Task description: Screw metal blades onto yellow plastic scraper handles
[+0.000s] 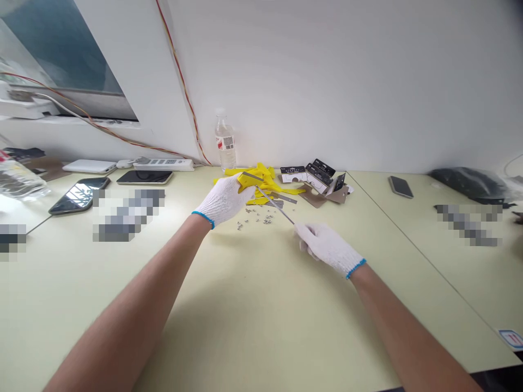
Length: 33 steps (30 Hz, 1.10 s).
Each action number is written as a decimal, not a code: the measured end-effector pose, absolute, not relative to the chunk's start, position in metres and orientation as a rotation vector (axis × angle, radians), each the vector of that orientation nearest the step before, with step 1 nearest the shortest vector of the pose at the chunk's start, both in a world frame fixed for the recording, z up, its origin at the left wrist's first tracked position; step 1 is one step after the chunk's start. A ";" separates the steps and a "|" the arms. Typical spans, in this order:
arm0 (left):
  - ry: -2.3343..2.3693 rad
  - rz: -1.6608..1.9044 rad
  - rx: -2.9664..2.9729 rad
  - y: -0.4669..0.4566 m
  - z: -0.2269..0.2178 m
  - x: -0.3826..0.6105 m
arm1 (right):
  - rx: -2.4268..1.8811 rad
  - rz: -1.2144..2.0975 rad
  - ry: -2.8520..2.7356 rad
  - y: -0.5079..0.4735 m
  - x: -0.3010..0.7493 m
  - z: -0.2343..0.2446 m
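My left hand [223,201], in a white knit glove with a blue cuff, is closed around a yellow plastic scraper [245,181] with a thin grey blade along its top. My right hand [327,246], gloved alike, grips a screwdriver by its handle, which the fingers mostly hide. The metal shaft [280,208] slants up and left, its tip at the scraper near my left fingertips; whether it touches a screw I cannot tell. Behind lie more yellow scraper parts [267,173] in a heap. Flat metal blades [286,198] and several small screws [267,219] are scattered in front of them.
A water bottle [225,144] stands against the wall behind the heap. Opened black-and-white card packages [321,175] lie to its right. Leftward are a power strip [169,164] and phones [144,177]; another phone [401,186] and a black plastic bag [466,183] lie at right.
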<state>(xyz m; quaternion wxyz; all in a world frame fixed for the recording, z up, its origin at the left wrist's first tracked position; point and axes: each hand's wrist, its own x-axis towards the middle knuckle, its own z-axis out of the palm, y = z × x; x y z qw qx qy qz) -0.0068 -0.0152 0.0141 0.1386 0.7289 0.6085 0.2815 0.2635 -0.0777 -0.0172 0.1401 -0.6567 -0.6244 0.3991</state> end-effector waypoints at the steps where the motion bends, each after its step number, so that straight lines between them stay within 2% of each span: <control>1: 1.753 0.818 2.108 -0.015 0.014 -0.007 | -1.884 1.208 -1.798 -0.079 0.263 -0.016; 4: 1.745 0.838 2.099 -0.015 0.014 -0.008 | -1.867 1.234 -1.780 -0.079 0.263 -0.013; 8: 1.716 0.873 2.094 -0.014 0.012 -0.008 | -1.917 1.061 -1.761 -0.078 0.265 -0.014; 16: 1.748 0.830 2.093 -0.015 0.013 -0.007 | -1.787 1.396 -1.687 -0.081 0.265 -0.018; 23: 1.735 0.862 2.071 -0.013 0.011 -0.008 | -1.852 1.196 -1.710 -0.076 0.265 -0.018; 33: 1.789 0.813 2.068 -0.015 0.013 -0.005 | -1.727 1.414 -1.681 -0.082 0.269 -0.013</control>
